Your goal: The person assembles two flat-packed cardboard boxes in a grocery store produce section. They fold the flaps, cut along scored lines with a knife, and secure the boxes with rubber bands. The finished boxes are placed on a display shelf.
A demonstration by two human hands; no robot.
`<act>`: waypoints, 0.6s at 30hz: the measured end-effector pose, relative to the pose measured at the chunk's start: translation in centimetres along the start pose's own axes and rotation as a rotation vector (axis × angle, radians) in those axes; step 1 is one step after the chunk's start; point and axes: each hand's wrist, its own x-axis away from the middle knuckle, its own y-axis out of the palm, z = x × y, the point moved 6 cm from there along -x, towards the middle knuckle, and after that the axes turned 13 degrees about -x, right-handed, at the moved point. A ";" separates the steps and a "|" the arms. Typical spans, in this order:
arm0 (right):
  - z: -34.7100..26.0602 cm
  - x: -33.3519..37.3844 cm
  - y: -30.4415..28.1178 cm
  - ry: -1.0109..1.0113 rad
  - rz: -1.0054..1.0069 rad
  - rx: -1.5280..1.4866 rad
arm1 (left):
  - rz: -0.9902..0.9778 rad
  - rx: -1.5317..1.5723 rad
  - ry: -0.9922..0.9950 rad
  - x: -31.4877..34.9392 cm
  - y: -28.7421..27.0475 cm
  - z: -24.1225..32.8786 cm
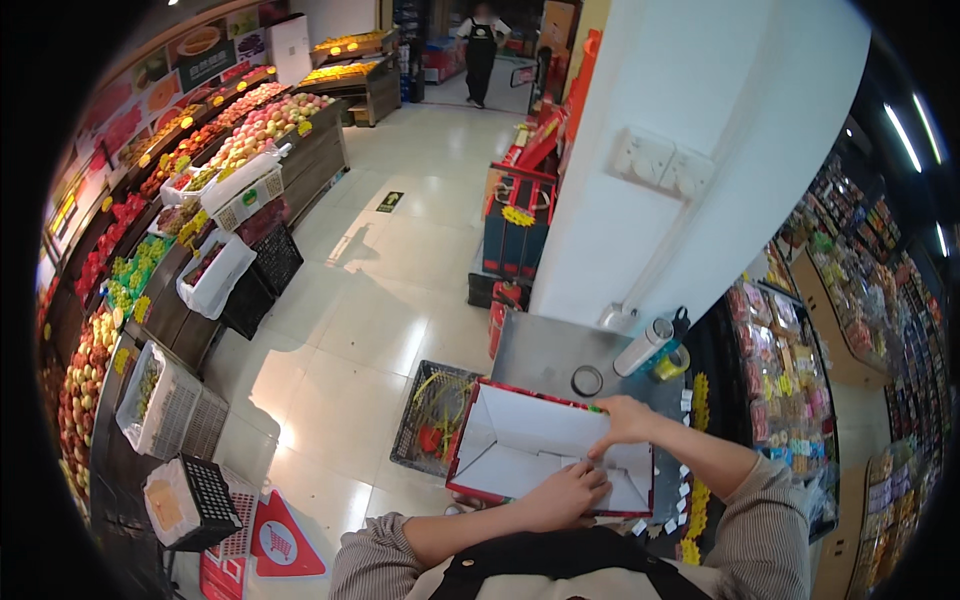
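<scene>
An open cardboard box (530, 420) with a white inside and red outer edges lies in front of me on a grey metal table (540, 345). My right hand (628, 422) grips its far wall towards the right, thumb inside and fingers over the rim. Across the near rim reaches my left hand (568, 493), its slightly bent fingers stretched over the inner flaps near the right end. Nothing shows in the left hand. Part of the box's bottom is hidden by both hands.
A roll of dark tape (587, 380), a white bottle (643, 347) and a yellow tape roll (672, 363) stand beyond the box. A black crate (433, 415) is to its left. Fruit shelves (250, 130) line the left; a white pillar (690, 110) rises ahead. A person (482, 55) stands far off.
</scene>
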 end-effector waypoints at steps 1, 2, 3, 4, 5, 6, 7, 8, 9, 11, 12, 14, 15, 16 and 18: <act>0.4 0.6 0.6 0.003 0.030 0.012 | -0.027 0.022 0.006 0.2 0.4 0.5; 0.9 0.6 0.6 -0.016 0.044 0.002 | 0.000 0.027 0.007 0.0 0.2 0.2; 1.6 0.1 0.3 -0.049 0.045 -0.042 | -0.065 0.047 0.001 -0.5 0.1 0.2; 2.5 -1.0 0.7 -0.104 0.029 -0.089 | -0.074 0.071 -0.009 -0.6 -0.4 -0.2; 3.1 -1.9 1.0 -0.174 0.019 -0.137 | -0.044 0.101 -0.023 -0.7 -1.4 -0.5; 2.7 -2.3 1.1 -0.239 0.019 -0.171 | -0.012 0.121 -0.054 -0.4 -2.5 -0.6; 1.8 -1.9 0.9 -0.245 0.044 -0.191 | 0.032 0.168 -0.080 0.0 -3.7 -0.7; 0.4 -0.9 -0.1 -0.208 0.112 -0.152 | 0.126 0.139 -0.104 0.7 -4.7 -1.1; -1.2 0.9 -0.9 -0.169 0.090 -0.212 | 0.162 0.203 -0.150 1.3 -5.9 -1.8; -0.3 3.8 -0.8 -0.172 0.230 -0.184 | 0.183 0.326 -0.292 1.7 -7.1 -4.0; -0.4 4.5 -1.0 -0.196 0.301 -0.153 | 0.177 0.320 -0.328 2.1 -7.2 -5.0; 0.5 6.5 -0.7 -0.144 0.397 -0.197 | 0.182 0.289 -0.411 3.3 -8.1 -7.5; 1.4 7.6 -0.3 -0.098 0.457 -0.241 | 0.153 0.150 -0.368 3.2 -8.9 -8.2; 2.0 8.3 0.1 -0.062 0.510 -0.286 | 0.124 0.007 -0.335 2.9 -10.1 -9.2; 3.0 8.4 1.6 -0.040 0.499 -0.541 | 0.049 -0.193 -0.372 3.5 -11.1 -11.9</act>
